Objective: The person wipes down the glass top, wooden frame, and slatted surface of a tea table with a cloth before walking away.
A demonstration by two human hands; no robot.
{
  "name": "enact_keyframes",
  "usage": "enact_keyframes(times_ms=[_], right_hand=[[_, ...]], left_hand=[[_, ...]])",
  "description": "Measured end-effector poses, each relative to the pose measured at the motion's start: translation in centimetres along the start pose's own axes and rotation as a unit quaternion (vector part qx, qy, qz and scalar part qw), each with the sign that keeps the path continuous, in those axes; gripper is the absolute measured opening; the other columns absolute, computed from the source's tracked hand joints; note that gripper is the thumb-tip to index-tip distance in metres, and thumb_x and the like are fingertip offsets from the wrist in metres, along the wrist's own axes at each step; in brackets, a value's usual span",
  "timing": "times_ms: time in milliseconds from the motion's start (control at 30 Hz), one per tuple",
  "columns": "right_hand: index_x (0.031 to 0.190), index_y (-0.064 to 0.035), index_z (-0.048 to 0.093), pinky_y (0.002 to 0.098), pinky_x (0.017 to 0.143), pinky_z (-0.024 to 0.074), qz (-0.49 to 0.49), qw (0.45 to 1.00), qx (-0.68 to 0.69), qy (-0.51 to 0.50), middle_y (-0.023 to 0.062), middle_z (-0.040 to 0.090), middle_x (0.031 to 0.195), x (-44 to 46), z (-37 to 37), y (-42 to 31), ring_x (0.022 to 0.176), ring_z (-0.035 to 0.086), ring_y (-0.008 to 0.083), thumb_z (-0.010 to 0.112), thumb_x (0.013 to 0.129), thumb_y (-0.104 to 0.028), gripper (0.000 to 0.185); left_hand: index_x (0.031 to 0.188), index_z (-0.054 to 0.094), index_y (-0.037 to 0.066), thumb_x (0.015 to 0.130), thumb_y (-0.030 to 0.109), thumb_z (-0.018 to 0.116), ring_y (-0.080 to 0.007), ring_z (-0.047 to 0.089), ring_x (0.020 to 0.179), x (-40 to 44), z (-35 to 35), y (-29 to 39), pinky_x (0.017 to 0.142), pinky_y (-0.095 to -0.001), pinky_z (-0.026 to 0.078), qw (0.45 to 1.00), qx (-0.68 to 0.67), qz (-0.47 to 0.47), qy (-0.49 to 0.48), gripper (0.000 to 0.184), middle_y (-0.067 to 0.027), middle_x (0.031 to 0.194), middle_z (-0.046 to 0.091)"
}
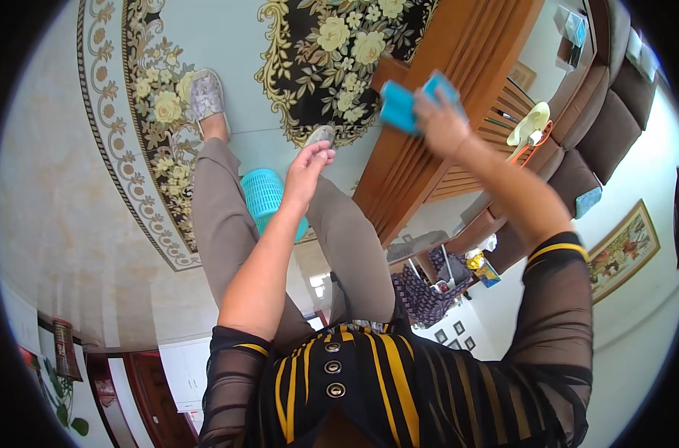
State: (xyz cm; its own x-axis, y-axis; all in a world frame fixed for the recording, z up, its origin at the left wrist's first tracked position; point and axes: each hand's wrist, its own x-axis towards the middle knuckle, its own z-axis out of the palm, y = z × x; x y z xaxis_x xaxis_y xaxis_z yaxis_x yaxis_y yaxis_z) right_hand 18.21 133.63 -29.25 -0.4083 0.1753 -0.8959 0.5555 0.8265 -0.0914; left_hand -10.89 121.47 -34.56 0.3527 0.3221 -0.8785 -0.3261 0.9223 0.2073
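**Patterned floor and slatted wooden furniture, with a blue item in the right hand**

Bright floor fills the left and upper middle of the view, bordered with pale flowers and gold scrollwork. Beside it, the brown wooden furniture runs slantwise from lower centre to upper right, its grooved boards following that slant. A brown sofa stands beyond it at the right, and a framed floral picture hangs on the pale wall.

The person's trousered legs are spread, with a turquoise perforated basket between them. The left hand, apart from the right, hangs near the basket and one shoe, fingers loosely bent and holding nothing.

The right hand is well apart from it, over the wooden furniture, clamped on the blue item. That item lies at and past the fingertips, farther up the view than the left hand and to its right. It shows as two flat-sided blue parts, the nearer-to-floor one jutting left from the fingers toward the dark floral panel. Its overall spread runs roughly left to right, slanting across the boards; motion blur hides its exact long axis and whether it touches the wood.
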Motion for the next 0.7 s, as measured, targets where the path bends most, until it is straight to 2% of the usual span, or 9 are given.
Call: enact_keyframes(times_ms=[67,200,267,300,367,467,500,567,700], right_hand=[[0.103,-0.0149,0.068,0.0494,0.111,0.0166,0.093,0.993,-0.064,0.033,0.0063,0.046,0.133,1.6,-2.7,6.7,0.135,0.029,0.0225,0.052,0.079,-0.017,0.029],[0.112,-0.0147,0.064,0.0499,0.107,0.0192,0.157,0.976,-0.127,0.083,0.0068,0.047,0.128,4.1,-4.1,12.9,0.132,0.030,0.0248,0.050,0.082,-0.021,0.034],[0.115,-0.0100,0.062,0.0503,0.105,0.0230,0.144,0.981,-0.133,0.006,0.0087,0.049,0.124,5.3,-2.7,9.6,0.126,0.035,0.0278,0.050,0.082,-0.022,0.037],[0.113,-0.0063,0.062,0.0509,0.103,0.0261,0.104,0.981,-0.148,0.074,0.0107,0.050,0.120,5.6,0.4,7.3,0.121,0.039,0.0295,0.051,0.081,-0.021,0.037],[0.109,-0.0027,0.064,0.0523,0.104,0.0258,0.051,0.998,-0.028,-0.001,0.0146,0.051,0.118,6.1,3.7,-0.1,0.118,0.042,0.0308,0.052,0.080,-0.018,0.035],[0.115,-0.0011,0.061,0.0593,0.107,0.0182,0.057,0.979,0.192,-0.044,0.0176,0.046,0.133,5.7,12.8,-13.7,0.129,0.035,0.0370,0.049,0.082,-0.017,0.038],[0.118,-0.0037,0.060,0.0603,0.108,0.0156,0.037,0.983,0.148,-0.099,0.0165,0.044,0.135,4.9,14.1,-17.9,0.132,0.032,0.0339,0.047,0.085,-0.020,0.039],[0.122,-0.0105,0.060,0.0571,0.111,0.0112,-0.124,0.964,0.090,-0.219,0.0070,0.044,0.139,4.1,11.6,-20.8,0.136,0.028,0.0259,0.046,0.088,-0.025,0.040],[0.122,-0.0111,0.060,0.0567,0.112,0.0087,-0.084,0.974,0.062,-0.201,0.0041,0.045,0.139,6.6,10.3,-14.2,0.137,0.027,0.0242,0.044,0.088,-0.025,0.040]], left_hand=[[0.122,0.054,0.004,0.095,0.019,0.047,-0.0132,0.056,0.098,0.1,-0.2,0.4,0.087,-0.0281,0.043,1.000,0.005,0.011,0.005,0.031,-0.0063,0.108,0.063],[0.120,0.055,0.004,0.095,0.018,0.048,-0.0132,0.056,0.097,0.0,-0.1,0.9,0.087,-0.0279,0.043,0.997,-0.050,0.041,0.033,0.030,-0.0058,0.106,0.063],[0.120,0.055,0.004,0.095,0.018,0.048,-0.0133,0.056,0.097,-0.1,0.1,0.9,0.087,-0.0278,0.042,0.996,-0.063,0.045,0.033,0.029,-0.0057,0.106,0.063],[0.120,0.055,0.004,0.095,0.018,0.048,-0.0136,0.056,0.097,-0.1,0.1,0.9,0.088,-0.0278,0.042,0.996,-0.068,0.044,0.027,0.029,-0.0059,0.107,0.063],[0.120,0.055,0.004,0.095,0.018,0.048,-0.0138,0.056,0.098,-0.4,0.1,0.8,0.088,-0.0278,0.041,0.996,-0.075,0.042,0.025,0.029,-0.0061,0.107,0.062],[0.120,0.054,0.003,0.095,0.019,0.048,-0.0141,0.056,0.099,-0.5,0.0,0.9,0.090,-0.0283,0.041,0.994,-0.093,0.060,0.020,0.030,-0.0063,0.108,0.062],[0.120,0.054,0.003,0.095,0.020,0.048,-0.0143,0.056,0.100,-0.5,0.0,0.7,0.090,-0.0286,0.041,0.994,-0.092,0.061,0.018,0.030,-0.0063,0.108,0.062],[0.120,0.054,0.003,0.095,0.021,0.049,-0.0147,0.056,0.101,-0.5,0.2,0.8,0.090,-0.0294,0.040,0.994,-0.094,0.058,0.005,0.031,-0.0063,0.109,0.062],[0.121,0.053,0.003,0.095,0.021,0.049,-0.0148,0.056,0.101,-0.6,0.8,1.0,0.091,-0.0294,0.040,0.995,-0.090,0.047,-0.002,0.031,-0.0063,0.109,0.062]])
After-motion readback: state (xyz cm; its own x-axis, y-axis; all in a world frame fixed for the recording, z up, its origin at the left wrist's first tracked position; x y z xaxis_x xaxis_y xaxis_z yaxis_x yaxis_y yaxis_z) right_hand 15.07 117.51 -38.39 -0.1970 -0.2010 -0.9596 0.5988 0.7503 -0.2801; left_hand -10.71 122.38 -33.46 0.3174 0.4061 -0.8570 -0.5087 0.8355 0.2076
